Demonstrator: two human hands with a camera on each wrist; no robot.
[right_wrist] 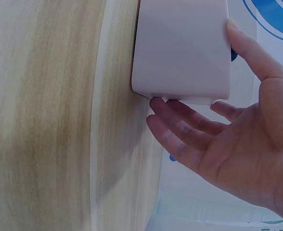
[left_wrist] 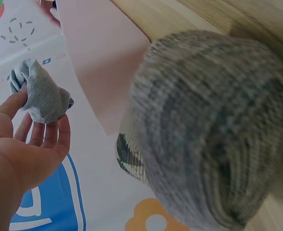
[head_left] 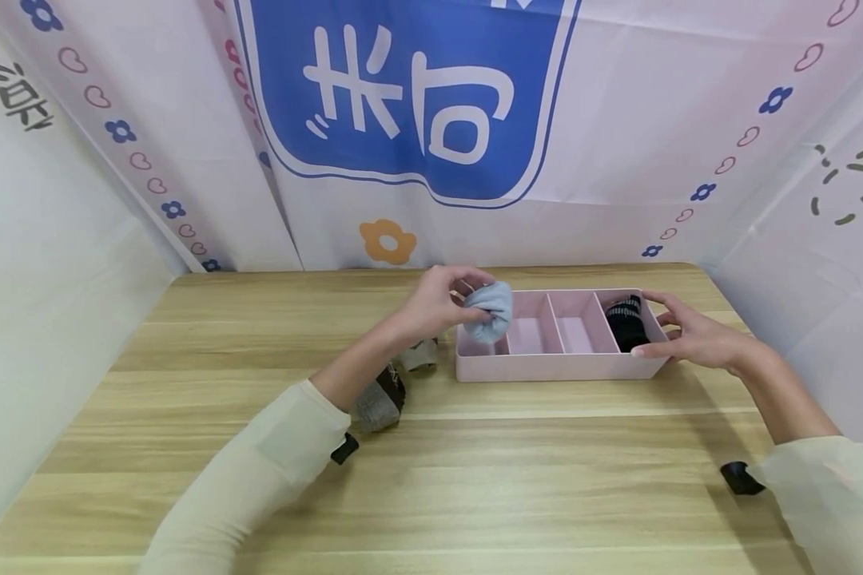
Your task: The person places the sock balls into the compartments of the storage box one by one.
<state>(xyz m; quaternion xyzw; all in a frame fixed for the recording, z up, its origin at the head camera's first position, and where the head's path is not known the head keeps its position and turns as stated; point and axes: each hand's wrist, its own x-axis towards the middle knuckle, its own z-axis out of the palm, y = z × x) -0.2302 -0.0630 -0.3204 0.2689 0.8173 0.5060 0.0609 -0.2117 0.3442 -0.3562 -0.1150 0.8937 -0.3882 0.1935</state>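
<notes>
well, tabletop (head_left: 532, 471) spreads wide from box's (head_left: 550, 367) near edge

Place noted as a booth-like table station, type of building not determinable: a pale wood-grain tabletop (head_left: 546, 463) adjoins a creased, whitish fabric-like back hanging (head_left: 633, 152), printed with a large blue rounded emblem (head_left: 280, 104), and is flanked by a white left panel (head_left: 50, 263) and a white right panel (head_left: 820, 319), both bearing dark line drawings

pink box (head_left: 554, 368): smooth plastic | blue bundle (head_left: 495, 310): matt cloth | grey bundle (left_wrist: 208, 125): ribbed knit | tabletop (head_left: 511, 479): wood-grained
</notes>
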